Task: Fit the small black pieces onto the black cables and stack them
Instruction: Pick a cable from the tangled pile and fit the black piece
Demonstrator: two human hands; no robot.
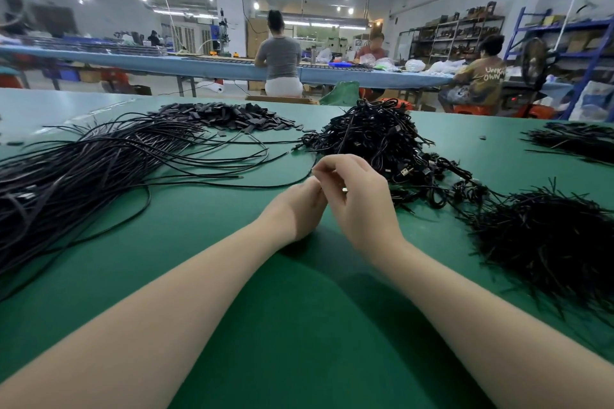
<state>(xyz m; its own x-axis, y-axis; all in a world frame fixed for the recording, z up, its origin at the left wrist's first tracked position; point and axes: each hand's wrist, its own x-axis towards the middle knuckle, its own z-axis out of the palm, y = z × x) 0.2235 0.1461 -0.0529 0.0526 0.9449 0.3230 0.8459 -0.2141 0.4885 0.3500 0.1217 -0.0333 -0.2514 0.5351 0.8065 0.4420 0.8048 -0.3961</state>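
Black throughout, the cables (99,169) lie as a long loose sheaf of thin, smooth cords on the green table (265,325), fanning from the table's left edge toward its middle, their bare tips pointing right. One cable (232,185) curves out of the sheaf across the table to the hands. Beyond the sheaf, toward the table's far edge, sits a flat heap of small black pieces (229,116), short, matte and rectangular. Right of that heap, a tangled mound of finished cables (375,139) rises from the table, with connector ends showing on its near side. Two bristly bundles of black ties (548,236) lie at the table's right side.

Both hands meet over the table's middle, just in front of the mound. The left hand (295,209) has its fingers curled, fingertips touching the right hand (355,199), whose thumb and forefinger pinch the cable's end; whether the left fingers grip anything cannot be told.
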